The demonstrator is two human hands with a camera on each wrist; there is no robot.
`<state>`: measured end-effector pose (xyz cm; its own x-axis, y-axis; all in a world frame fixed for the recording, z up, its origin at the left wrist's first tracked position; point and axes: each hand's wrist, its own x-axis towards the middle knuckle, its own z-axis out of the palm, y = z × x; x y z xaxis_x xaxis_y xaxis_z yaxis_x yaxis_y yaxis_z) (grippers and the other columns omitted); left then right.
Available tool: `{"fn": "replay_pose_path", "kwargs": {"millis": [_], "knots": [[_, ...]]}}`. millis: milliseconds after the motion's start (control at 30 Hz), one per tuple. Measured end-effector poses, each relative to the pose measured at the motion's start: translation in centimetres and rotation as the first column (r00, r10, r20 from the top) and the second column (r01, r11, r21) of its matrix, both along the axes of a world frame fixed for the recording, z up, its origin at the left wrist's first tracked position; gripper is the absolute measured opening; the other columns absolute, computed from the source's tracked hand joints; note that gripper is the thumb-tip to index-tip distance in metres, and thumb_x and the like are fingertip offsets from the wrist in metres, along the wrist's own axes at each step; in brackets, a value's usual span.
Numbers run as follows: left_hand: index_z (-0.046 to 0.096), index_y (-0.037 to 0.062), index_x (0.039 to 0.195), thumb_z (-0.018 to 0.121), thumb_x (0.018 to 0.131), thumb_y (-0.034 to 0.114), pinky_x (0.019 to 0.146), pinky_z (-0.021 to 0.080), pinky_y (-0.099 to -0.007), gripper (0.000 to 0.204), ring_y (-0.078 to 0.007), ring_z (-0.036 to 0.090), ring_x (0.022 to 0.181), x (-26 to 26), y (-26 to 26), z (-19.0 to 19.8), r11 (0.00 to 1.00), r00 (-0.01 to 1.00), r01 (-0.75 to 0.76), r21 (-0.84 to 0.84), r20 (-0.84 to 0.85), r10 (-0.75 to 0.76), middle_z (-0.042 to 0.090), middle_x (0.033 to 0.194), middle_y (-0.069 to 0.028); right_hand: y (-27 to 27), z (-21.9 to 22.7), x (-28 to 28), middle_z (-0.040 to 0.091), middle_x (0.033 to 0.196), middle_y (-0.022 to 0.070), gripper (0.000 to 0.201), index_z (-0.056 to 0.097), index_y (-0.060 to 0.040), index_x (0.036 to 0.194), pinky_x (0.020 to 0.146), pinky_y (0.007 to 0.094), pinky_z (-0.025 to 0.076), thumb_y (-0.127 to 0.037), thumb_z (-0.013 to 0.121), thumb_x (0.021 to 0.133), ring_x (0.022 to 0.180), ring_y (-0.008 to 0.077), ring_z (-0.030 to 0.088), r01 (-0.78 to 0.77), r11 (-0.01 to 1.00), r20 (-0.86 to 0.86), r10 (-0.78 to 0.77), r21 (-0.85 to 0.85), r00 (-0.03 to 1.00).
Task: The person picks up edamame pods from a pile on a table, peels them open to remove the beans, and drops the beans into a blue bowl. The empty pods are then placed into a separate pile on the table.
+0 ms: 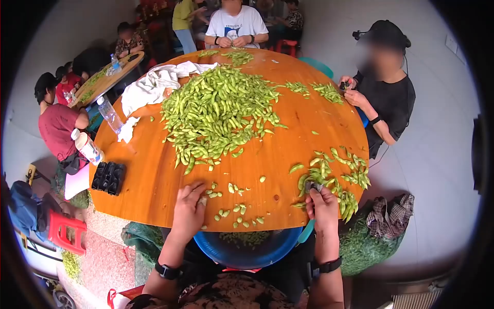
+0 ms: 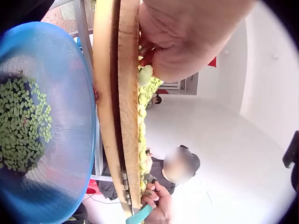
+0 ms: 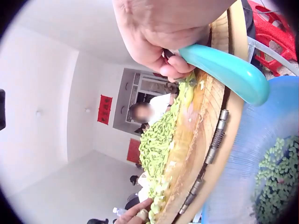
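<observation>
My left hand (image 1: 188, 212) rests at the table's near edge, left of several loose shelled beans (image 1: 241, 208). In the left wrist view one pale green bean (image 2: 145, 75) shows right at its fingertips. My right hand (image 1: 324, 208) grips a tool with a turquoise handle (image 3: 229, 70). The handle sticks out past the table edge, and the tool's working end is mostly hidden by the fingers. Green soybean pods (image 1: 349, 203) lie around the right hand's fingertips. A large heap of pods (image 1: 221, 110) covers the middle of the round wooden table (image 1: 139, 175).
Below the near edge sits a blue basin (image 1: 247, 252) with shelled beans inside. A black tray (image 1: 108, 178), a white-capped bottle (image 1: 87, 147), a clear bottle (image 1: 109, 114) and a white cloth (image 1: 149, 90) stand or lie on the left. Another person (image 1: 388, 87) works at the right side.
</observation>
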<state>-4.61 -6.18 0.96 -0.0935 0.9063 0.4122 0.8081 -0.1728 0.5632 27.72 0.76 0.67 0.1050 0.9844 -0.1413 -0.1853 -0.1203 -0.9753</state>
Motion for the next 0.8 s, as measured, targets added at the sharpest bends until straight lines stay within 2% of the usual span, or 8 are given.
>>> {"fn": "replay_pose_path", "kwargs": {"millis": [133,300,400,500,567,667,733,800], "knots": [[0.061,-0.0003,0.114,0.052,0.076,-0.007,0.098,0.043,-0.0400,0.039,-0.0374,0.050,0.110,1.3,1.4,-0.8,0.998,0.999,0.035,0.046,-0.011,-0.034,0.057,0.120,-0.0160,-0.2,0.2,-0.1,0.055,0.063,-0.0003,0.012,0.060,-0.0042,0.086,0.034,0.0214,0.029,-0.009,0.053,0.095,0.040,0.0057,0.043,0.005,1.000,-0.023,-0.005,0.006,1.000],[0.062,0.0009,0.113,0.056,0.080,-0.004,0.097,0.043,-0.0407,0.034,-0.0376,0.050,0.109,4.6,1.1,-0.4,0.990,0.989,0.141,0.027,0.035,-0.141,0.057,0.117,-0.0167,-0.2,0.3,-0.1,0.055,0.064,-0.0003,0.013,0.059,-0.0045,0.085,0.035,0.0212,0.030,-0.009,0.053,0.095,0.040,0.0056,0.043,0.008,1.000,-0.029,-0.008,0.007,1.000],[0.064,0.0031,0.110,0.056,0.082,-0.003,0.098,0.043,-0.0412,0.029,-0.0358,0.053,0.112,7.0,0.5,0.1,0.958,0.942,0.286,0.025,0.175,-0.285,0.057,0.121,-0.0159,-0.1,-0.2,0.1,0.055,0.065,-0.0003,0.012,0.058,-0.0047,0.086,0.035,0.0211,0.030,-0.009,0.053,0.095,0.041,0.0056,0.043,-0.013,1.000,-0.016,0.014,0.024,1.000],[0.064,0.0010,0.107,0.056,0.080,-0.004,0.094,0.046,-0.0407,0.029,-0.0367,0.056,0.108,6.7,1.3,0.3,0.955,0.913,0.294,0.041,0.283,-0.293,0.059,0.119,-0.0170,-0.2,-0.1,0.2,0.056,0.066,-0.0003,0.011,0.058,-0.0050,0.087,0.036,0.0209,0.030,-0.010,0.052,0.096,0.041,0.0054,0.044,-0.012,1.000,0.009,0.012,0.011,1.000],[0.063,-0.0009,0.107,0.055,0.079,-0.006,0.086,0.049,-0.0379,0.029,-0.0363,0.059,0.100,4.0,3.4,0.2,0.987,0.994,0.082,0.135,-0.083,-0.071,0.060,0.114,-0.0183,-0.3,0.3,0.0,0.056,0.066,-0.0003,0.011,0.058,-0.0050,0.087,0.036,0.0207,0.031,-0.010,0.052,0.096,0.042,0.0054,0.044,-0.007,1.000,0.002,0.007,0.005,1.000],[0.064,0.0004,0.105,0.057,0.079,-0.003,0.085,0.050,-0.0412,0.028,-0.0373,0.058,0.097,1.9,6.3,1.0,0.993,0.999,-0.054,0.104,0.004,0.054,0.059,0.106,-0.0177,-0.3,0.1,0.1,0.056,0.066,-0.0002,0.011,0.058,-0.0050,0.089,0.036,0.0206,0.031,-0.010,0.052,0.096,0.042,0.0053,0.044,-0.010,1.000,-0.006,0.010,0.005,1.000],[0.063,-0.0014,0.106,0.053,0.078,-0.007,0.085,0.049,-0.0402,0.030,-0.0383,0.057,0.097,1.2,7.7,0.4,0.998,0.984,-0.037,0.052,-0.174,0.045,0.058,0.103,-0.0194,-0.3,0.1,0.1,0.056,0.067,-0.0002,0.010,0.059,-0.0049,0.090,0.036,0.0205,0.031,-0.010,0.052,0.096,0.042,0.0053,0.044,-0.018,1.000,-0.010,0.018,0.015,1.000],[0.063,-0.0013,0.106,0.053,0.077,-0.007,0.085,0.049,-0.0407,0.031,-0.0383,0.057,0.098,1.1,8.3,0.4,1.000,0.981,-0.010,0.026,-0.195,0.015,0.058,0.102,-0.0192,-0.4,0.3,0.0,0.055,0.066,-0.0004,0.010,0.058,-0.0051,0.089,0.037,0.0204,0.031,-0.010,0.052,0.096,0.043,0.0052,0.044,-0.012,1.000,0.010,0.012,0.015,1.000]]}}
